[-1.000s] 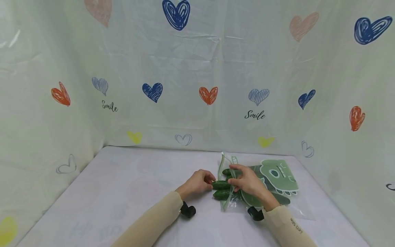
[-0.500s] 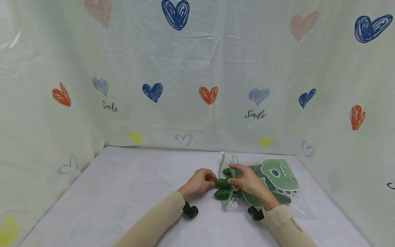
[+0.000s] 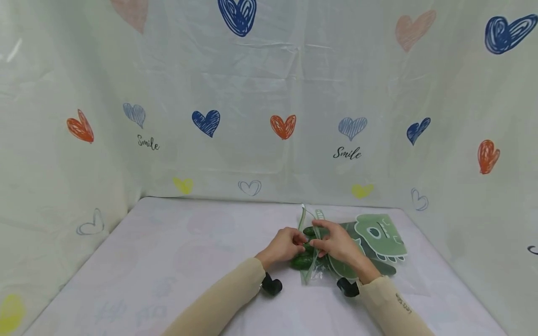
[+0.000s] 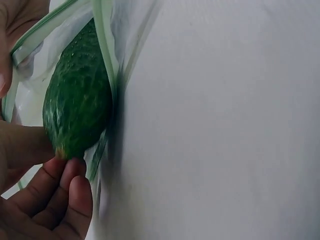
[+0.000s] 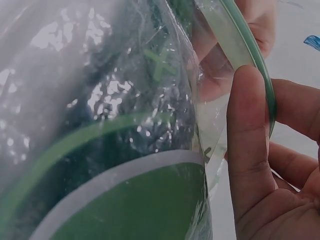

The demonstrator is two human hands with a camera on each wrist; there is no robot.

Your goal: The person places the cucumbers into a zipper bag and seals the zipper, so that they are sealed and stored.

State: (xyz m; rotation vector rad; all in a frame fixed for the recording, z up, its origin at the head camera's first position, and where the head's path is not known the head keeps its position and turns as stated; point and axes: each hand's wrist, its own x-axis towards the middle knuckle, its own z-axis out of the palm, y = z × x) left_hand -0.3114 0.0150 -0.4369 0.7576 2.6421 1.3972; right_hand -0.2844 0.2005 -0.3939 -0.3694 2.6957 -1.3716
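A clear zip bag (image 3: 380, 238) with a green cartoon print lies on the table, its mouth facing left. Several cucumbers lie in it, and the ends of some show at the mouth, such as the near cucumber (image 3: 300, 262). At that mouth my left hand (image 3: 287, 245) holds the end of a middle cucumber with curled fingers, which partly hide it. In the left wrist view the near cucumber (image 4: 77, 95) is beside these fingers (image 4: 75, 200). My right hand (image 3: 338, 245) pinches the bag's green zip edge (image 5: 267, 95) between thumb and finger.
The white table (image 3: 189, 261) reaches back to a pale curtain (image 3: 235, 158) printed with hearts and writing. Dark wrist cameras, such as the left one (image 3: 272, 283), sit below both hands.
My left hand has moved right with the middle cucumber, whose end has gone further into the bag's mouth. My right hand keeps its hold on the bag's edge.
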